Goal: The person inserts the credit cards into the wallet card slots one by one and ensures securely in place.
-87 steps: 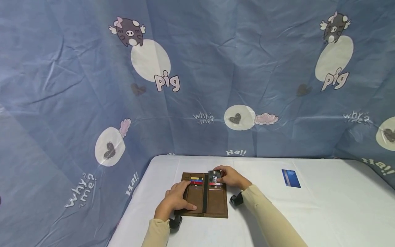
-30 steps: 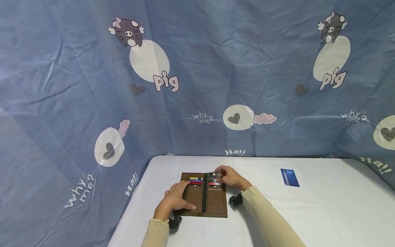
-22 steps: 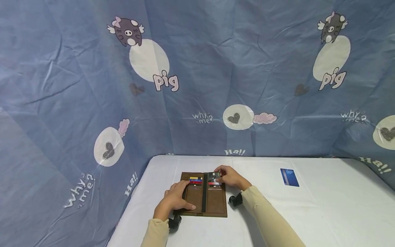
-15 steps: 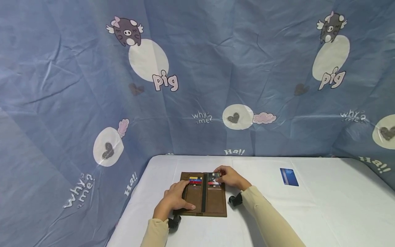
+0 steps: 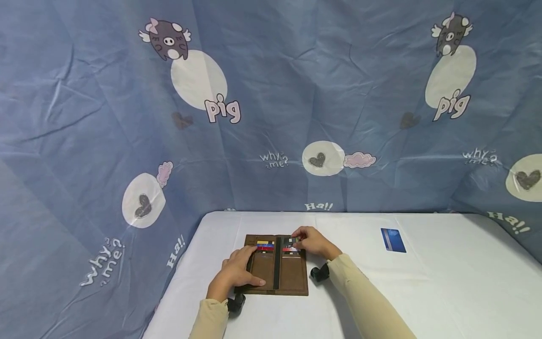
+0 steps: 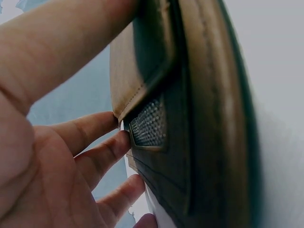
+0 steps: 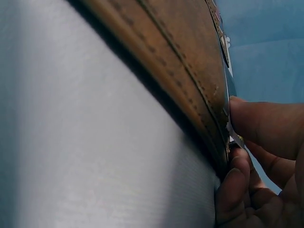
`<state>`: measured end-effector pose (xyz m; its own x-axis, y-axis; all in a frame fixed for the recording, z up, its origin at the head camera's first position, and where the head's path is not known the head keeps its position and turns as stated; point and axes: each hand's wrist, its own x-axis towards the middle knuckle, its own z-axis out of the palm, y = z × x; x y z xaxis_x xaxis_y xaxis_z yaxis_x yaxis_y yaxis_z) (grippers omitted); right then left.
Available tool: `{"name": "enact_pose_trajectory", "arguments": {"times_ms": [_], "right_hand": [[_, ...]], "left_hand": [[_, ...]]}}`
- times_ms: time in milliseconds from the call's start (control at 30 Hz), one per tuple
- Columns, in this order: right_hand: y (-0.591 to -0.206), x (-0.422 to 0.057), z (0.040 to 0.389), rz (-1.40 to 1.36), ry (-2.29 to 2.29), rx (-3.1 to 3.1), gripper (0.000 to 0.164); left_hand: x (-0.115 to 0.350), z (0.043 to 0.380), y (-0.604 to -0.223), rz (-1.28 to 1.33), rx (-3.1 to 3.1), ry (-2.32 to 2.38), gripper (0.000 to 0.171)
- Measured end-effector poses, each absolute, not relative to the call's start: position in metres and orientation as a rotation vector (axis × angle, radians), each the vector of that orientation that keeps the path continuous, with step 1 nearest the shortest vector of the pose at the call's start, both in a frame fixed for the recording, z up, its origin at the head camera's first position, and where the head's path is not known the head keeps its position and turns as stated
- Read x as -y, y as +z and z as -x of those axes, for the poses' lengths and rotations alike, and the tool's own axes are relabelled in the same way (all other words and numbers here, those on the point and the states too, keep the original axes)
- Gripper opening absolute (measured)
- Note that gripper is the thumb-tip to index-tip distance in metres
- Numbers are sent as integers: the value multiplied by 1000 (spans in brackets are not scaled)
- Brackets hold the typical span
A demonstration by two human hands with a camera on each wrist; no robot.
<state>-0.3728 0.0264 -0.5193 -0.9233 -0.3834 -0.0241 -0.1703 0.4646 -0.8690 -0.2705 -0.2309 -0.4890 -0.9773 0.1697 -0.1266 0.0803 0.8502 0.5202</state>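
A brown bifold wallet [image 5: 292, 275] lies spread open on the white table, a dark strip down its middle. My left hand [image 5: 233, 270] rests on its left panel with fingers spread, thumb low on the leather; the left wrist view shows the fingertips [image 6: 122, 139] touching the wallet's edge near a mesh window. At the top right, my right hand [image 5: 315, 242] pinches a black card [image 5: 288, 242] seated in the right panel's slots. In the right wrist view, thumb and fingers close on the thin card edge [image 7: 236, 136] beside the leather. Several coloured cards [image 5: 265, 246] sit in the left panel's slots.
A blue card [image 5: 394, 240] lies by itself on the white tablecloth [image 5: 444, 287], right of the wallet. Black wrist cameras [image 5: 235, 303] hang under both wrists. A blue printed curtain [image 5: 271, 117] rises behind the table and along the left side.
The black card has slid down into the right panel's slot, so less of it shows. My right hand keeps its pinch; the left stays on the wallet. The head view has shifted slightly.
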Motion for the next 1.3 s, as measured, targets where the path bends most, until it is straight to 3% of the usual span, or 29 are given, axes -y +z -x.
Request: {"name": "enact_pose_trajectory", "arguments": {"times_ms": [500, 967, 1300], "right_hand": [[-521, -29, 375, 497, -1456, -2438, 17], [-518, -32, 374, 537, -1440, -2432, 23], [-517, -32, 373, 620, -1382, -2467, 17]], "left_hand": [[231, 272, -491, -176, -2854, 787, 102], [231, 273, -492, -186, -2858, 791, 102], [231, 272, -492, -180, -2855, 788, 103]]}}
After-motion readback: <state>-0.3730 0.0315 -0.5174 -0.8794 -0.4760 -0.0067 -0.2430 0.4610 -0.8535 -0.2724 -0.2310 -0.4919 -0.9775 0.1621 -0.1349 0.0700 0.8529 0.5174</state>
